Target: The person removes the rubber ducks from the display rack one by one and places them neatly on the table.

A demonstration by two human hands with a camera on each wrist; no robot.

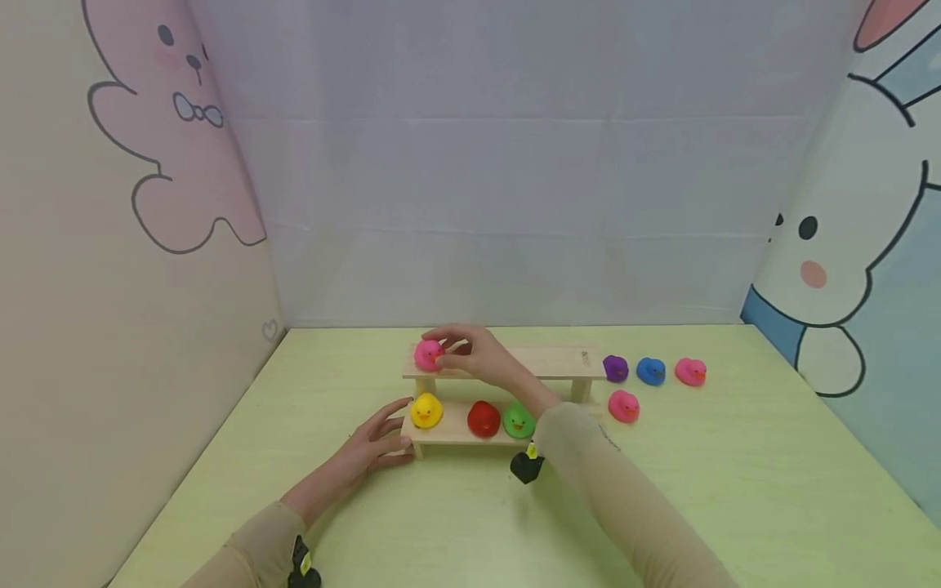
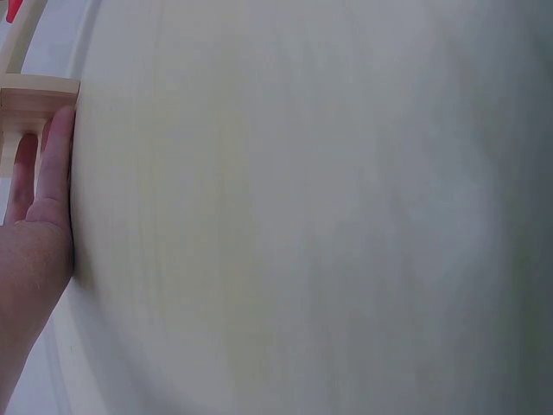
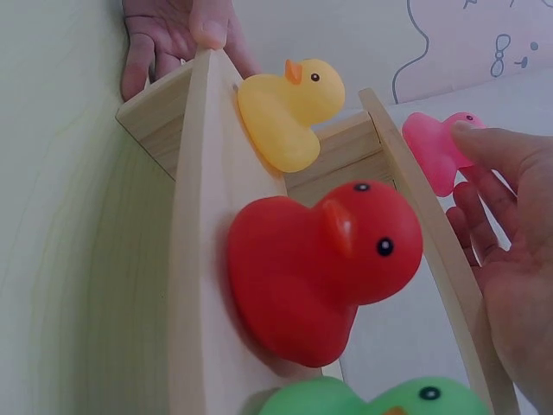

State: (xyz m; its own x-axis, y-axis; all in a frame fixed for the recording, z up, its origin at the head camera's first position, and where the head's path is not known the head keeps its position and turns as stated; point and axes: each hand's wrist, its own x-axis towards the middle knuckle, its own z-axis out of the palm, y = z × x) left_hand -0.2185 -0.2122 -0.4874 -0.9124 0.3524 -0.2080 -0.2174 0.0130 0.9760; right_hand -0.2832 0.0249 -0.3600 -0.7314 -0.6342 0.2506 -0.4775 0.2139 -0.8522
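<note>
A two-tier wooden shelf (image 1: 456,435) stands on the table. At the left end of its upper board, my right hand (image 1: 478,357) pinches a pink rubber duck (image 1: 428,356) between thumb and fingers; the right wrist view shows the thumb (image 3: 501,147) against the duck's side. My left hand (image 1: 371,441) rests against the left end of the lower board, its fingers spread and fairly straight, with one fingertip (image 3: 210,35) at the board's corner. On that lower board sit a yellow duck (image 1: 426,411), a red duck (image 1: 483,419) and a green duck (image 1: 519,420).
Right of the shelf, a purple duck (image 1: 616,368), a blue duck (image 1: 651,371) and a pink duck (image 1: 691,371) stand in a row on the table (image 1: 735,474). Another pink duck (image 1: 624,406) sits nearer. Printed panels and a pale back wall (image 1: 515,163) enclose the table.
</note>
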